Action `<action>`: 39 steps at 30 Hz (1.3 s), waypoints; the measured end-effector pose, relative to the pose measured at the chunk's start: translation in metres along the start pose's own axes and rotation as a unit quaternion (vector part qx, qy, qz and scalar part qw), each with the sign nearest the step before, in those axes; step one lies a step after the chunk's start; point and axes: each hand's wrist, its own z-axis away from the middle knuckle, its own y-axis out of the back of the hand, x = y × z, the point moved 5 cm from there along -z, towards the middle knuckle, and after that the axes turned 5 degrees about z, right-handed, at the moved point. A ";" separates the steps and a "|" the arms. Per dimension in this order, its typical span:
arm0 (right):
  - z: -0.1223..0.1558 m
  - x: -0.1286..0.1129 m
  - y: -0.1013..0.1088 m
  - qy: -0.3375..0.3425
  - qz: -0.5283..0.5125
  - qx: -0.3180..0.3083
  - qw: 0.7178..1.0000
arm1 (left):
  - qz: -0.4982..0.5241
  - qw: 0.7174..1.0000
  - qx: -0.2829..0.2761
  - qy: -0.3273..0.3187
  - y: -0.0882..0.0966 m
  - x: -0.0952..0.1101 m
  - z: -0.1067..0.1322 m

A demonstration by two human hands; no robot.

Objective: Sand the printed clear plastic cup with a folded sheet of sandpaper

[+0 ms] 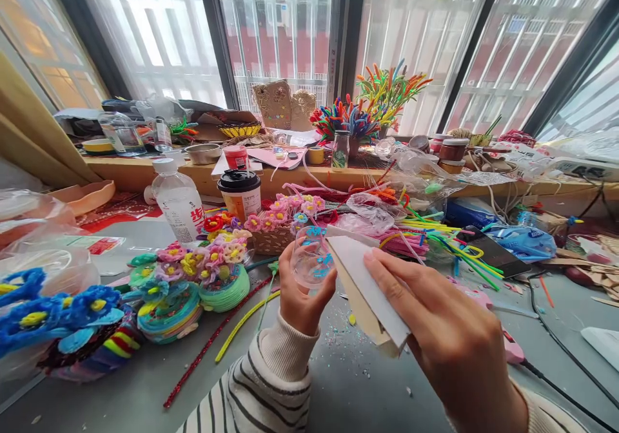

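My left hand (300,307) is closed around a small clear plastic cup (309,259) with blue markings on its side, tilted in front of me. Between the thumb and fingers of my right hand (440,317) is a folded piece of white and cream paper (365,285). Its far end comes up close to the cup's rim; whether they touch I cannot tell. Coloured specks (343,346) lie scattered on the grey tabletop below. Left of my left hand are a yellow pipe cleaner (236,330) and a sparkly red one (213,346).
Yarn-wrapped pots of pipe-cleaner flowers (169,314) stand at the left. Behind them are a plastic bottle (176,204) and a lidded drink cup (239,194). Pipe-cleaner bundles (435,240) and a black phone (498,252) lie at the right, near a pink glue gun (511,346) with its cord.
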 end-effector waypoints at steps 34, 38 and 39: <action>0.005 0.026 -0.013 -0.064 0.059 -0.014 0.996 | 0.037 0.998 -0.012 0.055 -0.006 0.001 0.002; 0.003 0.044 -0.008 -0.075 0.030 0.003 0.997 | 0.128 0.976 -0.054 0.165 -0.011 -0.003 0.005; 0.002 0.045 -0.007 -0.071 0.017 0.002 0.997 | 0.140 0.973 -0.057 0.177 -0.011 -0.003 0.005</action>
